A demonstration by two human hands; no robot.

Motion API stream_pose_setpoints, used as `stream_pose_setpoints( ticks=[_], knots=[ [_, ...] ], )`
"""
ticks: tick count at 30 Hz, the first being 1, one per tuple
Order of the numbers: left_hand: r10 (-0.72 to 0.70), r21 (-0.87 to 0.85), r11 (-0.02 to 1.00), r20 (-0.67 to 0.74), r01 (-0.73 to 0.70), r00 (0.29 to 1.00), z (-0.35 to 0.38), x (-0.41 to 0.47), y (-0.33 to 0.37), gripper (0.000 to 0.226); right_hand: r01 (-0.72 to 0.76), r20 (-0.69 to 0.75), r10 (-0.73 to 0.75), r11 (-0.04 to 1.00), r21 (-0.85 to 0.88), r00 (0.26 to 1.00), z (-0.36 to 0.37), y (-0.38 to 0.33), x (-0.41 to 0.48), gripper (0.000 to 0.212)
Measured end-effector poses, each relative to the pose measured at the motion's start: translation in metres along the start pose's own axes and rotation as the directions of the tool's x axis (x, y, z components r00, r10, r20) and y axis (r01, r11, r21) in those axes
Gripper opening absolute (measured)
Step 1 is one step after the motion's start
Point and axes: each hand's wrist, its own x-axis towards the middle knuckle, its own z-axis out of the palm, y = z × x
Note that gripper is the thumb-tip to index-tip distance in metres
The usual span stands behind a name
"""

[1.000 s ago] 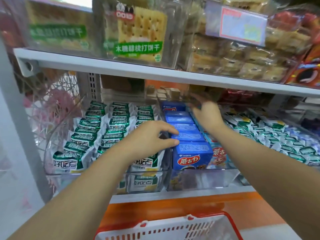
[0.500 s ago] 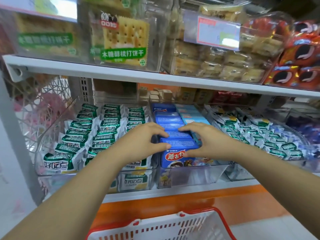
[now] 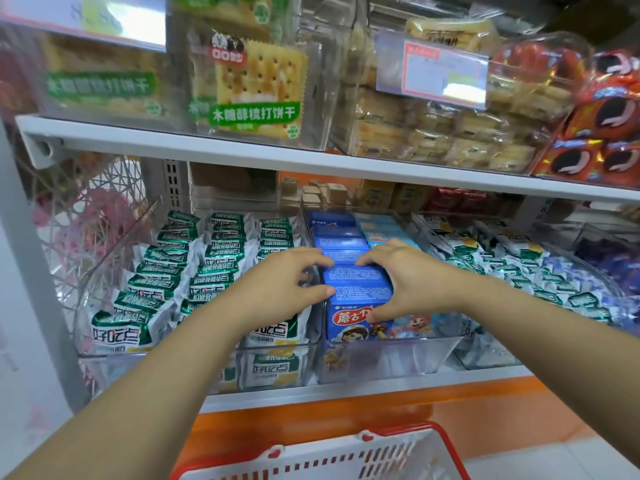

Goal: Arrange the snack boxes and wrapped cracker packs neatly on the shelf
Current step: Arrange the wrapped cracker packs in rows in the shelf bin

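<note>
The row of blue snack boxes [image 3: 356, 282] is being squared up inside its clear bin [image 3: 391, 358] on the lower shelf [image 3: 311, 393], and this is judged to be the step in hand. The green-and-white cracker packs [image 3: 166, 282] in the bin just to the left are already lined up in rows. The front boxes are clasped from both sides. The left hand [image 3: 287, 282] is set against the left flank of the row, with its fingers [image 3: 311, 261] curled over the top edge and the thumb pressed to the front box's left edge. The right hand [image 3: 405, 275] is cupped over the right side, with its fingers [image 3: 372, 256] bent onto the box tops and the thumb laid on the printed front face. Neither hand is spread flat; both are half closed round the boxes, and the fingertips are brought near each other above the row without touching. For the next move, an even squeeze and a straight slide are probably called for, so that the boxes are seated flush and none is tipped against the pale blue boxes [image 3: 381, 230] alongside.
</note>
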Motion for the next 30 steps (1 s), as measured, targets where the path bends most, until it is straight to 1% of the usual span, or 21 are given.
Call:
stream_pose_setpoints(
  ticks=[5, 9, 11, 15, 17, 19, 21, 24, 26, 30],
  knots=[
    [-0.036, -0.054, 0.998, 0.006, 0.036, 0.999, 0.000, 0.000, 0.000, 0.043, -0.018, -0.089, 0.018, 1.000, 0.006, 0.996, 0.004, 0.009, 0.007, 0.085],
    [-0.039, -0.046, 0.998, 0.005, 0.039, 0.999, -0.001, 0.001, 0.001, 0.042, -0.042, -0.046, 0.043, 0.999, 0.028, 0.998, 0.010, 0.015, 0.014, 0.087],
    [-0.042, -0.030, 0.999, 0.012, 0.043, 0.999, -0.001, 0.001, 0.001, 0.042, -0.043, -0.054, 0.045, 0.998, 0.035, 0.998, 0.012, 0.015, 0.013, 0.085],
    [-0.030, 0.057, 0.998, 0.024, 0.029, 0.999, 0.000, 0.001, 0.003, 0.041, -0.065, -0.128, 0.075, 0.995, 0.075, 0.989, 0.013, 0.015, 0.000, 0.085],
    [-0.022, 0.121, 0.993, 0.029, 0.018, 0.999, 0.000, 0.001, 0.004, 0.041, -0.082, -0.130, 0.099, 0.989, 0.127, 0.987, 0.011, 0.017, -0.012, 0.084],
    [-0.010, 0.181, 0.984, 0.033, 0.004, 0.999, 0.000, 0.000, 0.005, 0.041, -0.102, -0.122, 0.120, 0.985, 0.140, 0.985, 0.009, 0.024, -0.025, 0.078],
    [-0.002, 0.230, 0.973, 0.035, -0.007, 0.999, 0.001, 0.000, 0.005, 0.041, -0.137, -0.097, 0.150, 0.982, 0.127, 0.984, 0.009, 0.032, -0.034, 0.070],
    [0.005, 0.279, 0.960, 0.030, -0.014, 1.000, 0.002, 0.001, 0.006, 0.040, -0.209, -0.064, 0.210, 0.978, 0.030, 0.976, 0.013, 0.041, -0.038, 0.060],
    [0.011, 0.305, 0.952, 0.027, -0.019, 1.000, 0.003, 0.001, 0.006, 0.041, -0.228, -0.099, 0.226, 0.974, -0.011, 0.969, 0.018, 0.043, -0.037, 0.056],
    [0.016, 0.327, 0.945, 0.020, -0.021, 1.000, 0.005, 0.000, 0.006, 0.041, -0.241, -0.161, 0.236, 0.971, -0.008, 0.958, 0.024, 0.038, -0.037, 0.053]
  ],
)
